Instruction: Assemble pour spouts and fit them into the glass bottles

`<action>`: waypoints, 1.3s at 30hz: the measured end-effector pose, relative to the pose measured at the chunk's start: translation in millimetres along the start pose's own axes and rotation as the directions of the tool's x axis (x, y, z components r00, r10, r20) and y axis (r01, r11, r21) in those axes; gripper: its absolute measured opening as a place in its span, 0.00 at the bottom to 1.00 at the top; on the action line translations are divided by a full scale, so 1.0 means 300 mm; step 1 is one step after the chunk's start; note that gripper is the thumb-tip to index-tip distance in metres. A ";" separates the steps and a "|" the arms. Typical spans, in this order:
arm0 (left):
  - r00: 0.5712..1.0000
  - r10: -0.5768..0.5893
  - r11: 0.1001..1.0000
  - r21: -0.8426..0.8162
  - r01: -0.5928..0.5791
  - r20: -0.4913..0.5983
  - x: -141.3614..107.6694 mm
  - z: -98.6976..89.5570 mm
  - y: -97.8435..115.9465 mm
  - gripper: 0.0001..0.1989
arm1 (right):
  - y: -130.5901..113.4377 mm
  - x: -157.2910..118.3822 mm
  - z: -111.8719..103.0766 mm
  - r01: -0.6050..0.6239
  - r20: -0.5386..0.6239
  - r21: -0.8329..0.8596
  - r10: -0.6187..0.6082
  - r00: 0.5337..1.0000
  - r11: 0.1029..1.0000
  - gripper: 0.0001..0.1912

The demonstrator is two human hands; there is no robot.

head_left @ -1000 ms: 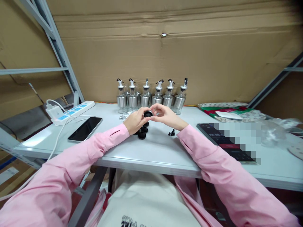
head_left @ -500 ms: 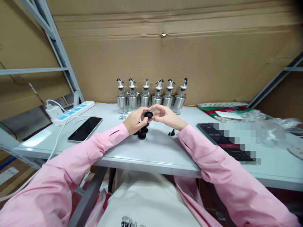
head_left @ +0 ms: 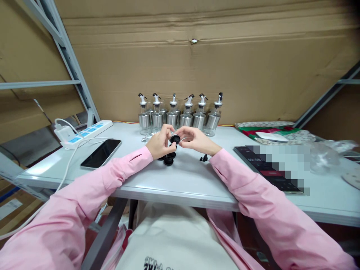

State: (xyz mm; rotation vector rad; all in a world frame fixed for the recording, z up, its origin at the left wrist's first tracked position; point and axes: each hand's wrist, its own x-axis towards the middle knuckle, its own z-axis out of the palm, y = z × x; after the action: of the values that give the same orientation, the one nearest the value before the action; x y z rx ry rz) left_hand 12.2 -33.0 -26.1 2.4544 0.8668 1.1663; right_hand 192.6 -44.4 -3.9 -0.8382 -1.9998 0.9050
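Observation:
Between my two hands is a round black stopper [head_left: 175, 139], held above the table by the fingertips. My left hand [head_left: 161, 143] pinches its left side, with the thumb below it. My right hand [head_left: 196, 140] has its fingers closed on the right side. Several black stoppers [head_left: 168, 161] lie on the table just under my left hand, partly hidden by it. A few small black pieces [head_left: 204, 158] lie below my right wrist. Behind my hands stands a row of bottles [head_left: 186, 119] with metal sleeves and pourer tops.
A phone [head_left: 101, 153] and a white power strip [head_left: 91, 133] with cables are on the left of the table [head_left: 180, 183]. On the right lie a dark tablet-like device [head_left: 261, 165], a patterned cloth [head_left: 300, 137] and clear plastic [head_left: 323, 159]. Cardboard [head_left: 208, 75] stands behind.
The stopper has moved slightly down and left and is tilted differently. The fingers of both hands have shifted a little around it.

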 end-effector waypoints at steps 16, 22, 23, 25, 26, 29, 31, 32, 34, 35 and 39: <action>0.993 0.084 0.996 -0.002 -0.084 -0.077 0.007 0.009 -0.031 0.13 | 0.012 0.004 -0.004 -0.010 -0.101 0.091 0.019 0.995 0.996 0.19; 0.974 0.168 0.955 0.271 -0.122 -0.153 0.013 -0.007 -0.040 0.14 | 0.004 0.010 -0.007 -0.035 -0.152 0.211 0.068 0.986 0.977 0.14; 0.970 0.170 0.935 0.340 -0.103 -0.174 0.013 -0.012 -0.039 0.13 | 0.000 0.011 -0.008 -0.044 -0.146 0.235 0.080 0.986 0.971 0.13; 0.967 0.169 0.903 0.423 -0.075 -0.188 0.015 -0.022 -0.035 0.09 | -0.004 0.012 -0.010 -0.062 -0.135 0.270 0.101 0.986 0.961 0.11; 0.969 0.171 0.896 0.438 -0.077 -0.180 0.015 -0.026 -0.033 0.08 | -0.004 0.013 -0.011 -0.071 -0.133 0.271 0.111 0.985 0.960 0.10; 0.974 0.174 0.891 0.444 -0.093 -0.144 0.016 -0.031 -0.030 0.09 | 0.002 0.015 -0.013 -0.083 -0.155 0.226 0.120 0.981 0.971 0.09; 0.974 0.174 0.889 0.449 -0.091 -0.148 0.016 -0.029 -0.030 0.09 | 0.006 0.016 -0.014 -0.077 -0.180 0.190 0.112 0.977 0.979 0.08; 0.974 0.174 0.886 0.454 -0.090 -0.148 0.017 -0.027 -0.030 0.09 | 0.007 0.015 -0.013 -0.071 -0.187 0.174 0.104 0.977 0.982 0.08; 0.976 0.174 0.879 0.468 -0.093 -0.134 0.017 -0.024 -0.029 0.08 | 0.005 0.014 -0.013 -0.061 -0.198 0.143 0.089 0.976 0.988 0.09; 0.977 0.174 0.874 0.476 -0.097 -0.121 0.017 -0.022 -0.029 0.07 | 0.003 0.014 -0.013 -0.059 -0.200 0.124 0.083 0.976 0.991 0.10; 0.977 0.192 0.858 0.499 -0.122 -0.092 0.016 -0.017 -0.033 0.07 | -0.006 0.013 -0.011 -0.053 -0.196 0.070 0.066 0.978 0.996 0.14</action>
State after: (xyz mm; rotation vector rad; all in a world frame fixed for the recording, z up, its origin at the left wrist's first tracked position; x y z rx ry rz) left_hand 6.6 -22.3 -24.7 2.9255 1.1413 1.3167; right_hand 193.1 -41.1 0.4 -0.9186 -1.7729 0.8787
